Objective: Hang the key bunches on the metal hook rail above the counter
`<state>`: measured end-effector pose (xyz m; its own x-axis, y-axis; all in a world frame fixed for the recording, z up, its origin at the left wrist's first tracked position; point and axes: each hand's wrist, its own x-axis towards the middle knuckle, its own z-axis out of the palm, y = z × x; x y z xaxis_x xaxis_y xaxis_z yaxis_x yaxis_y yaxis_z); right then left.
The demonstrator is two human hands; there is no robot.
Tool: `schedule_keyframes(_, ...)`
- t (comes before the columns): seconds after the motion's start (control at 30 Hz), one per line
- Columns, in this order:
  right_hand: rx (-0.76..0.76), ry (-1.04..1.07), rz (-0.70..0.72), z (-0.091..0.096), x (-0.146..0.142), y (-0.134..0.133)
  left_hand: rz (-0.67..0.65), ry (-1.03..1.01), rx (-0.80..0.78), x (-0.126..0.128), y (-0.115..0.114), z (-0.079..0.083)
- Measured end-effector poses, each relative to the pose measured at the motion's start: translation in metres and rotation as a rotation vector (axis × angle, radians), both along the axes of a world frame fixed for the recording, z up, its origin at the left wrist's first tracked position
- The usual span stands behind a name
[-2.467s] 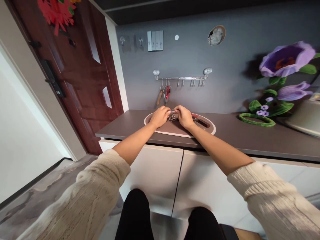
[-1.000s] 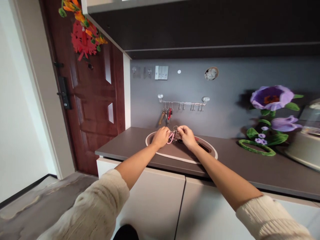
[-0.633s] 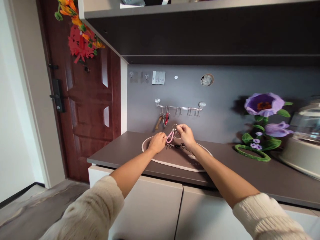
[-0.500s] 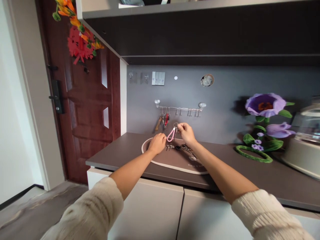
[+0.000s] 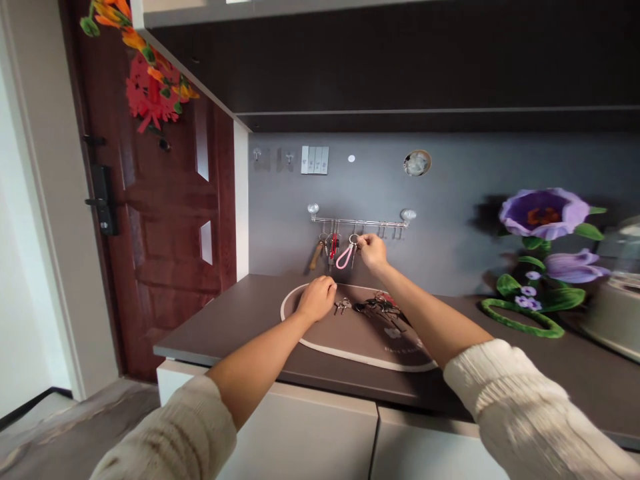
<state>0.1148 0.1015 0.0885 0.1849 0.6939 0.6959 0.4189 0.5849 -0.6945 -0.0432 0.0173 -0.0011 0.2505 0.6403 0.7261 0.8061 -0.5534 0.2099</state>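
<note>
My right hand (image 5: pixel 373 251) pinches the metal ring of a keychain with a pink loop strap (image 5: pixel 344 257), up at the hook rail (image 5: pixel 360 222) on the wall. The ring is at the hooks; whether it sits on one I cannot tell. Left of it, several keys (image 5: pixel 331 247), one with a red tag and one with a brown fob, hang from the rail. My left hand (image 5: pixel 318 298) is curled closed above the left part of the brown mat (image 5: pixel 330 337); its fingertips hide whatever is in them. On the mat lie small keys (image 5: pixel 343 305) and a heap of keys (image 5: pixel 380 304).
A purple flower ornament (image 5: pixel 544 213) with a green base stands at the right, beside a pale appliance (image 5: pixel 613 307). A dark overhead cabinet (image 5: pixel 390 67) juts out above. At the left is a red-brown door (image 5: pixel 175 260). Wall switches (image 5: pixel 315 160) sit above the rail.
My right hand has raised the pink keychain from above the mat to the hook rail. My left hand has come away from the pink strap and is lower. The view has shifted slightly.
</note>
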Motion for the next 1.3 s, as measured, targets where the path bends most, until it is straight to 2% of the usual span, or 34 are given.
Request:
schedule_keyframes(0.2, 0.009, 0.051, -0.127, 0.005, -0.003, 0.027, -0.041, -0.028, 0.003, 0.0, 0.003, -0.001)
schedule_keyframes(0.47, -0.121, 0.064, -0.28, 0.01, -0.007, 0.033, -0.047, -0.047, -0.007, -0.001, 0.002, 0.0)
schedule_keyframes(0.63, -0.158, 0.013, -0.317, 0.005, -0.007, 0.027, -0.048, -0.066, -0.014, -0.001, 0.002, 0.001)
schedule_keyframes(1.0, -0.151, -0.07, -0.304, -0.001, 0.0, 0.016, -0.096, -0.098, -0.046, -0.002, 0.007, -0.003)
schedule_keyframes(1.17, -0.119, -0.045, -0.286, -0.009, 0.003, -0.003, -0.109, -0.076, -0.074, -0.003, 0.006, -0.002)
schedule_keyframes(1.3, -0.153, -0.039, -0.196, -0.029, 0.005, -0.031, -0.122, -0.048, -0.107, -0.003, 0.002, 0.0)
